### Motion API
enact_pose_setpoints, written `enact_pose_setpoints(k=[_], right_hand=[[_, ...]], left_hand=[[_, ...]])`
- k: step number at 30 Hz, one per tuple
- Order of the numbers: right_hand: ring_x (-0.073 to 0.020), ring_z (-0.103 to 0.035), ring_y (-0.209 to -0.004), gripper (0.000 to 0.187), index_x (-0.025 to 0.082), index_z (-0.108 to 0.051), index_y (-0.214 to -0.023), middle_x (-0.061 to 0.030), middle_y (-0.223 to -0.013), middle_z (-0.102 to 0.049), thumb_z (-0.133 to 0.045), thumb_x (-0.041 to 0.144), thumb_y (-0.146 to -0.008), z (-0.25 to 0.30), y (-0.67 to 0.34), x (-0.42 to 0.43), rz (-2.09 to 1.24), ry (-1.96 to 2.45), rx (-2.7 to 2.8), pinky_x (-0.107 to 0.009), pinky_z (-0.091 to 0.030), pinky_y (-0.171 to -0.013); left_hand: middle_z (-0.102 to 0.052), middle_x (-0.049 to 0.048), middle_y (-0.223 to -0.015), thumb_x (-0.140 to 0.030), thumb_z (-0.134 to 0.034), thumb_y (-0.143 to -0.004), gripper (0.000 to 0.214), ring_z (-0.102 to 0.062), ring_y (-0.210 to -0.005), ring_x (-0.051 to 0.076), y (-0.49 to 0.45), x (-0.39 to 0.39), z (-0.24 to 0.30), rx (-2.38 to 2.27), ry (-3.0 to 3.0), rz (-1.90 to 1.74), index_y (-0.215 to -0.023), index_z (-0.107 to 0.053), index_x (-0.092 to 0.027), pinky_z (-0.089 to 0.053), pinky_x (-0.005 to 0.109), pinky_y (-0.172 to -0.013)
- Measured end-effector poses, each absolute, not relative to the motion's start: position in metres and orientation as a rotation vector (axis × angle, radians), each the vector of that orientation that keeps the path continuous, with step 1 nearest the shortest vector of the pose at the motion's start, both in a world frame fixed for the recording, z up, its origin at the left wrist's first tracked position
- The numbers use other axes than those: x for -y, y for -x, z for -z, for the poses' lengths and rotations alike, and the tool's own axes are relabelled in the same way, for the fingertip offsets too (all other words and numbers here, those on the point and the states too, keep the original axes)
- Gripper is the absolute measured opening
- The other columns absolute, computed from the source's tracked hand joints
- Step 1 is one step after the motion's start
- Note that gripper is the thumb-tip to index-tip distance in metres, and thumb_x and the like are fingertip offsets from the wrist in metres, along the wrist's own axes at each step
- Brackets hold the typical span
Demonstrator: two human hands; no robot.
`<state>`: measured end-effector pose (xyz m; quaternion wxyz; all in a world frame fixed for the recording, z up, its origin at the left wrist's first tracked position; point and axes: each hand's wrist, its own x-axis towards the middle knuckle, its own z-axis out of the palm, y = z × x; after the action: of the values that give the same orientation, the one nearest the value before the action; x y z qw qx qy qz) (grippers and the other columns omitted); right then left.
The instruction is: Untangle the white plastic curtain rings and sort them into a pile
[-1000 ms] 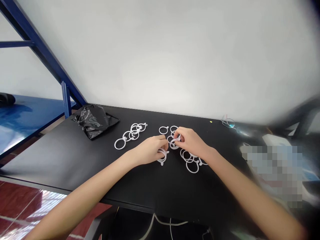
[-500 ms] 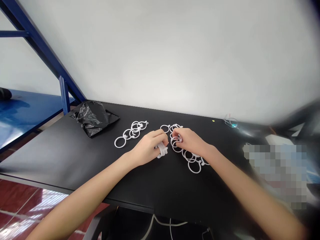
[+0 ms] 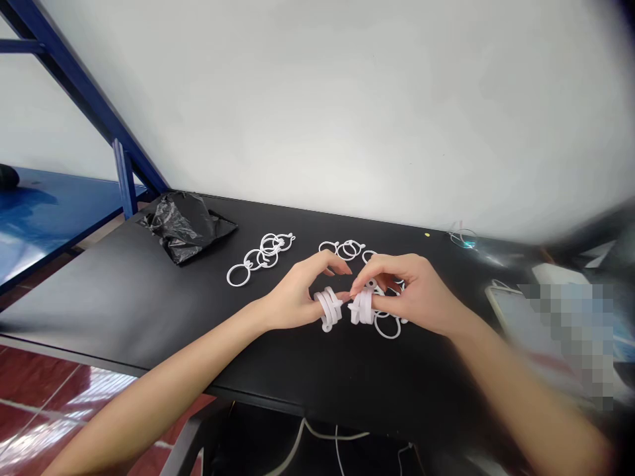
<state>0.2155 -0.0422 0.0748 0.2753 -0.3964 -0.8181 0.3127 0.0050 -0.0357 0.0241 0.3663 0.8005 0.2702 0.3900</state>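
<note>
Several white plastic curtain rings with small eyelets are stacked round the thumb of my left hand, whose index finger is curved above them. My right hand has another stack of white curtain rings on its thumb, with the index fingertip bent down beside them. The two thumb tips face each other, almost touching, over the black table. Behind and below my right hand lie more loose rings, partly covered by it. A further ring group lies just beyond my hands.
To the left, a separate overlapping group of white rings lies on the table. A crumpled black plastic bag sits at the back left. Thin clear wire-like loops and a pale flat object are at the right. Cables hang below the front edge.
My right hand has lifted off the loose rings and turned, now with a stack of rings on its thumb. The left hand has opened its fingers somewhat, its rings now plainly seen.
</note>
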Motion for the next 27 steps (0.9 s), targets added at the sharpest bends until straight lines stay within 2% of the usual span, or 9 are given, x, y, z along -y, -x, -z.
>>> enact_pose_setpoints(k=[7,10,13,15,18,20,23,27], right_hand=[[-0.012,-0.06,-0.067,0.01,0.02,-0.071,-0.087,-0.0027,-0.085,-0.068,-0.071,0.02,-0.077,-0.071,-0.212,0.043,-1.164,0.973,2.088,-0.022,-0.046,-0.052],[-0.014,-0.063,-0.072,0.007,0.02,-0.071,-0.087,-0.0032,-0.085,-0.069,-0.07,0.021,-0.079,-0.071,-0.214,0.043,-1.144,0.976,2.057,-0.023,-0.05,-0.056],[-0.0152,-0.065,-0.076,0.005,0.021,-0.07,-0.087,-0.0039,-0.088,-0.07,-0.068,0.021,-0.082,-0.072,-0.218,0.044,-1.079,0.979,2.04,-0.024,-0.051,-0.058],[-0.0151,-0.065,-0.076,0.012,0.021,-0.071,-0.092,-0.0041,-0.092,-0.071,-0.07,0.024,-0.081,-0.072,-0.219,0.045,-1.104,0.959,2.076,-0.024,-0.051,-0.057],[-0.0149,-0.063,-0.075,0.033,0.022,-0.07,-0.104,-0.0035,-0.096,-0.071,-0.079,0.03,-0.073,-0.068,-0.216,0.048,-1.097,0.935,2.168,-0.024,-0.048,-0.054],[-0.0155,-0.062,-0.076,0.036,0.024,-0.07,-0.106,-0.0025,-0.095,-0.072,-0.08,0.031,-0.072,-0.061,-0.21,0.051,-0.992,0.938,2.215,-0.025,-0.046,-0.056],[-0.0181,-0.062,-0.083,0.031,0.024,-0.07,-0.104,-0.003,-0.095,-0.071,-0.077,0.033,-0.075,-0.049,-0.201,0.055,-0.915,0.932,2.231,-0.028,-0.049,-0.065],[-0.0214,-0.065,-0.092,0.046,0.025,-0.064,-0.114,-0.0043,-0.108,-0.069,-0.08,0.031,-0.071,-0.04,-0.199,0.055,-0.998,0.988,2.204,-0.036,-0.053,-0.081]], left_hand=[[-0.065,0.0065,-0.105,-0.018,-0.067,-0.08,0.037,-0.065,-0.094,0.019,-0.011,0.039,-0.017,-0.597,-1.933,-1.006,-0.114,-0.052,-0.018,-0.054,0.034,-0.084],[-0.065,0.0072,-0.109,-0.021,-0.068,-0.081,0.036,-0.064,-0.094,0.018,-0.011,0.039,-0.016,-0.614,-1.961,-1.063,-0.113,-0.053,-0.018,-0.053,0.033,-0.085],[-0.063,0.0085,-0.116,-0.02,-0.067,-0.083,0.038,-0.062,-0.102,0.02,-0.01,0.039,-0.016,-0.645,-1.992,-1.123,-0.118,-0.052,-0.019,-0.051,0.036,-0.091],[-0.062,0.0098,-0.12,-0.02,-0.068,-0.083,0.043,-0.06,-0.108,0.022,-0.009,0.039,-0.017,-0.658,-2.007,-1.126,-0.122,-0.051,-0.02,-0.05,0.038,-0.094],[-0.059,0.0106,-0.125,-0.02,-0.069,-0.081,0.05,-0.058,-0.112,0.024,-0.007,0.039,-0.017,-0.66,-2.026,-1.119,-0.127,-0.049,-0.021,-0.049,0.039,-0.096],[-0.058,0.0103,-0.125,-0.02,-0.069,-0.081,0.052,-0.057,-0.113,0.024,-0.007,0.038,-0.017,-0.654,-2.028,-1.123,-0.128,-0.049,-0.022,-0.048,0.039,-0.097],[-0.058,0.0106,-0.124,-0.023,-0.071,-0.079,0.054,-0.057,-0.114,0.025,-0.006,0.038,-0.016,-0.62,-2.021,-1.133,-0.128,-0.049,-0.021,-0.048,0.04,-0.098],[-0.058,0.0115,-0.123,-0.025,-0.071,-0.08,0.052,-0.056,-0.114,0.025,-0.006,0.037,-0.018,-0.606,-2.008,-1.148,-0.127,-0.05,-0.02,-0.047,0.041,-0.098]])
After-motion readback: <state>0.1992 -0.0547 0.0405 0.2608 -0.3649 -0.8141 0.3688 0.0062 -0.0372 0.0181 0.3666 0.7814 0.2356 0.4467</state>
